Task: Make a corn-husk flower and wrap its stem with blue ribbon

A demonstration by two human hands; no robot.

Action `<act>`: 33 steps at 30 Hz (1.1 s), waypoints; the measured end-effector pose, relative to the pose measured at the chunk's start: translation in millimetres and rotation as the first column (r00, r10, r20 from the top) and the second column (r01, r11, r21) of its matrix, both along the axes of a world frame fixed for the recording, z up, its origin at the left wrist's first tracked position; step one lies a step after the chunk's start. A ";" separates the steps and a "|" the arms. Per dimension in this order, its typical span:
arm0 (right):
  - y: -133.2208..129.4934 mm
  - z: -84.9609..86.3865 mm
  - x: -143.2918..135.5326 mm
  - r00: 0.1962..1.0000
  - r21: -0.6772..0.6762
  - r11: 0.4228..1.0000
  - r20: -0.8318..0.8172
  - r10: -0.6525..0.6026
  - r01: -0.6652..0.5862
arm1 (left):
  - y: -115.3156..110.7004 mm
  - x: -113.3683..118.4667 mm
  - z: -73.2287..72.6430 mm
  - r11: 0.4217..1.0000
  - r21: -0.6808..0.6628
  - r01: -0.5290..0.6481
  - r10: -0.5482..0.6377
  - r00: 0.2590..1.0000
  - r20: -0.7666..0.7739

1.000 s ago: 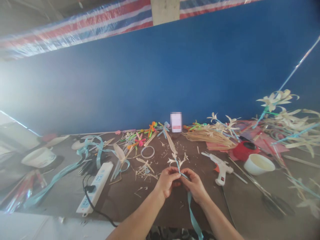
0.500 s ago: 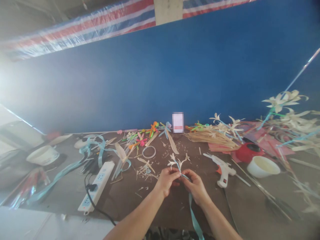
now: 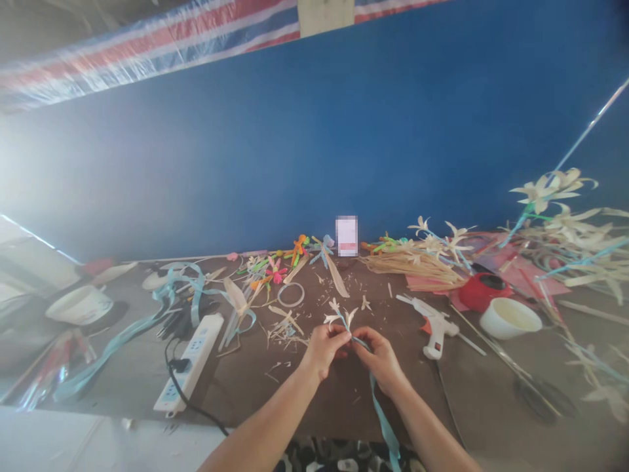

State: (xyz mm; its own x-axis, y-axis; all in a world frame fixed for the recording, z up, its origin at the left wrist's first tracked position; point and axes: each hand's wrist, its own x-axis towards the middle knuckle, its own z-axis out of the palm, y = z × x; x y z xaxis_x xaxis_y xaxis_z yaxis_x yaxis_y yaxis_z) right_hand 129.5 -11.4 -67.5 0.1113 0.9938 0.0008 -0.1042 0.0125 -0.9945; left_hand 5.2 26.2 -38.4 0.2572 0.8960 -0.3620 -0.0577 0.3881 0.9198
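My left hand pinches the stem of a small pale artificial flower, its narrow petals pointing up and away from me. Close beside it, my right hand grips a light-blue ribbon that meets the stem between my fingertips. The ribbon's loose end hangs from my right hand past the table's front edge. My fingers partly hide where ribbon and stem meet. A small pale petal piece shows just beyond the flower.
Right of my hands lie a white glue gun, a white cup and a red object. To the left are a corded power strip, a silver ring, a long blue ribbon and a bowl. Finished flowers stand far right.
The view has shifted slightly. Both hands still pinch the stem and ribbon close together, and the flower has turned a little, its petals now apart from the loose petal piece.
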 end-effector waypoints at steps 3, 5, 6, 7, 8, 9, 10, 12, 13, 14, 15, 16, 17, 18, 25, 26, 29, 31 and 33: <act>-1.1 5.2 0.0 0.999 0.023 1.000 0.032 -0.007 0.006 | -0.7 -1.5 4.0 1.000 0.023 0.005 -0.005 1.000 -0.023; -1.6 9.8 1.6 0.998 0.004 1.000 0.057 0.013 -0.014 | -0.9 -3.2 6.4 0.999 0.034 0.011 -0.010 1.000 -0.014; -1.8 12.2 2.9 0.997 -0.014 1.000 0.072 0.028 -0.027 | -0.7 -4.2 7.3 0.999 0.034 0.015 -0.015 1.000 -0.004; -1.7 14.6 4.3 0.995 -0.034 0.999 0.088 0.044 -0.041 | -0.5 -5.1 7.7 0.999 0.033 0.020 -0.020 1.000 0.008; -1.5 16.9 5.9 0.993 -0.051 0.997 0.106 0.057 -0.052 | -0.1 -6.0 7.9 0.999 0.030 0.025 -0.026 0.999 0.021; -1.0 19.1 7.4 0.990 -0.063 0.996 0.126 0.067 -0.060 | 0.3 -6.7 7.7 0.999 0.026 0.031 -0.032 0.999 0.032; -0.4 21.1 8.9 0.986 -0.065 0.996 0.145 0.076 -0.067 | 0.8 -7.3 7.3 0.999 0.026 0.036 -0.037 0.999 0.039; 1.5 24.4 11.1 0.977 -0.054 0.995 0.188 0.098 -0.089 | 1.4 -8.0 6.8 0.999 0.033 0.041 -0.042 0.998 0.045; 2.6 25.6 11.8 0.972 -0.048 0.994 0.212 0.106 -0.098 | 1.4 -8.2 6.9 0.998 0.039 0.040 -0.042 0.998 0.043; 3.7 26.6 12.2 0.965 -0.042 0.994 0.238 0.110 -0.102 | 1.3 -8.2 7.5 0.998 0.045 0.041 -0.042 0.998 0.037; 4.7 27.4 12.2 0.959 -0.036 0.994 0.264 0.106 -0.100 | 1.1 -8.1 8.6 0.998 0.052 0.043 -0.045 0.999 0.028; 5.7 28.2 12.0 0.953 -0.028 0.996 0.288 0.093 -0.089 | 0.8 -8.1 10.1 0.997 0.058 0.047 -0.049 0.999 0.018; 6.4 29.1 11.5 0.949 -0.017 0.997 0.308 0.073 -0.071 | 0.6 -8.1 11.8 0.997 0.066 0.049 -0.050 0.999 0.007; 6.9 30.3 10.9 0.944 -0.003 0.998 0.325 0.053 -0.055 | 0.3 -8.1 13.5 0.996 0.079 0.052 -0.052 0.999 -0.005; 5.3 40.1 6.7 0.911 0.057 0.998 0.412 -0.004 -0.021 | 0.4 -10.7 12.9 0.986 0.162 0.038 -0.034 0.999 -0.030; 4.6 40.5 6.0 0.908 0.059 0.998 0.420 -0.012 -0.014 | 0.4 -10.8 11.7 0.987 0.157 0.032 -0.029 0.999 -0.020; 2.0 40.4 2.5 0.898 0.074 0.997 0.437 -0.045 0.014 | 0.2 -9.9 8.8 0.994 0.112 0.013 -0.017 0.999 0.040; -0.8 40.5 -1.4 0.880 0.099 0.994 0.468 -0.081 0.039 | -0.3 -8.8 7.5 0.997 0.075 -0.007 0.002 0.997 0.073; -4.5 41.3 -5.7 0.843 0.138 0.989 0.524 -0.119 0.054 | -1.1 -7.7 6.5 0.998 0.051 -0.039 0.035 0.996 0.077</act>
State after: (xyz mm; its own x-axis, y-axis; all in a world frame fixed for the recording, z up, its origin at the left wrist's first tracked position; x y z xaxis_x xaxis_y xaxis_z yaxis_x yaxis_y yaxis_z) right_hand 123.9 -15.9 -26.2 0.1470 0.9694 0.1965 0.4449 0.1126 -0.8885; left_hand -2.5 25.2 -31.9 0.2486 0.9227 -0.2945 -0.1416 0.3354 0.9314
